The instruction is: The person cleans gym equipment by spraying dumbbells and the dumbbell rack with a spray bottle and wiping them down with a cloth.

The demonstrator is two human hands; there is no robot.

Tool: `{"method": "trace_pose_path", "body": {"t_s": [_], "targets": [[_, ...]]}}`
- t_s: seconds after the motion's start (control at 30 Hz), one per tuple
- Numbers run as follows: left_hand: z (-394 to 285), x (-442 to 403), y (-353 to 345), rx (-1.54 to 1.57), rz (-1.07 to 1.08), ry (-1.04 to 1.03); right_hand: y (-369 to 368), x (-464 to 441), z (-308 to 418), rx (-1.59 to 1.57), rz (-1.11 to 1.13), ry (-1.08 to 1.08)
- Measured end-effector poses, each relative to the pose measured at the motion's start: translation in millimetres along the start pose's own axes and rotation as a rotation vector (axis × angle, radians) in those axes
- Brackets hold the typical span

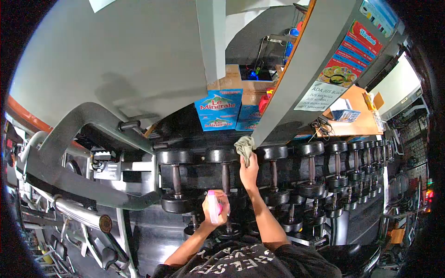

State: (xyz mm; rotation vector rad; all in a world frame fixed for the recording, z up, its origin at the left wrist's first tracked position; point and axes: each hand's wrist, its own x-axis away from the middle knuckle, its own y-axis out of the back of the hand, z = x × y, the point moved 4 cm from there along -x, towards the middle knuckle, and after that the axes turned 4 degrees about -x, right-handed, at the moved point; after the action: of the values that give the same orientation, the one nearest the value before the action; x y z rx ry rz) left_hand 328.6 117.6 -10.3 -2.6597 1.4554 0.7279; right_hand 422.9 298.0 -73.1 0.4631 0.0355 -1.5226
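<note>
My left hand (223, 209) is wrapped round a clear bottle with pink parts (213, 206), which looks like a spray bottle. It is held above the lower part of a dumbbell (225, 177) on the rack. Farther forward, my right hand (249, 173) grips a crumpled grey-green cloth (244, 147). The cloth is at the far heads of the dumbbells, between that dumbbell and the neighbouring dumbbell (273, 176) to the right. Whether it touches either one I cannot tell. Another large dumbbell (176, 180) lies to the left.
More dumbbells (311, 169) run off to the right in two rows. A grey-framed exercise machine (65, 153) stands at left. Behind the rack are blue water cartons (219, 109) and a slanting grey pillar (301, 69) with posters. A wooden desk (359, 118) stands at back right.
</note>
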Motion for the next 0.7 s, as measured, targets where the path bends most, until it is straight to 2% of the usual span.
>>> {"method": "trace_pose_path", "body": {"t_s": [0.03, 0.1, 0.17, 0.2, 0.23, 0.27, 0.3, 0.33, 0.37, 0.43, 0.47, 0.57, 0.6, 0.7], "targets": [[3.1, 0.7, 0.1, 0.082, -0.022, 0.064, -1.8, -6.0, 4.5, 0.059, 0.039, 0.086], [3.8, -1.8, -0.5, 0.122, 0.0, 0.036, -9.2, -25.7, -1.8, 0.105, 0.082, 0.14], [1.9, -6.6, 1.7, 0.156, 0.019, 0.008, -17.4, -61.1, -1.7, 0.212, 0.291, -0.119], [-3.3, -11.1, 1.8, 0.104, 0.055, -0.06, -26.6, -77.4, -17.5, 0.189, 0.456, -0.16], [-7.0, -13.3, 1.1, 0.054, 0.091, -0.129, -45.2, -88.1, -58.0, 0.037, 0.627, -0.285], [-0.2, -7.0, -1.9, -0.018, 0.049, -0.027, -53.9, -95.7, -59.5, -0.025, 0.794, -0.396], [-1.5, -9.2, -3.6, -0.019, 0.049, -0.029, -62.2, -102.5, -58.7, -0.089, 0.961, -0.506], [-4.3, -11.7, -4.5, -0.083, 0.061, -0.032, -78.4, -110.8, -97.6, 0.143, 1.066, -0.46], [-6.2, -13.8, -5.2, -0.148, 0.073, -0.035, -88.9, -116.4, -109.4, 0.143, 1.068, -0.459], [-7.8, -18.5, -5.7, -0.148, 0.084, -0.021, -105.6, -119.2, -101.8, 0.624, 1.26, -0.205], [-9.5, -21.7, -5.9, -0.153, 0.083, -0.032, -110.0, -121.8, -98.4, 0.72, 1.304, -0.14], [-3.6, -19.3, -4.7, -0.078, 0.057, -0.003, -111.3, -125.8, -67.5, 0.77, 1.434, -0.02], [0.7, -15.8, -3.8, -0.1, 0.055, 0.053, -97.5, -125.8, -34.9, 0.692, 1.434, 0.112], [8.5, -12.3, -3.9, -0.206, 0.009, 0.1, -73.9, -136.0, 30.4, 0.527, 1.45, 0.109]]}}
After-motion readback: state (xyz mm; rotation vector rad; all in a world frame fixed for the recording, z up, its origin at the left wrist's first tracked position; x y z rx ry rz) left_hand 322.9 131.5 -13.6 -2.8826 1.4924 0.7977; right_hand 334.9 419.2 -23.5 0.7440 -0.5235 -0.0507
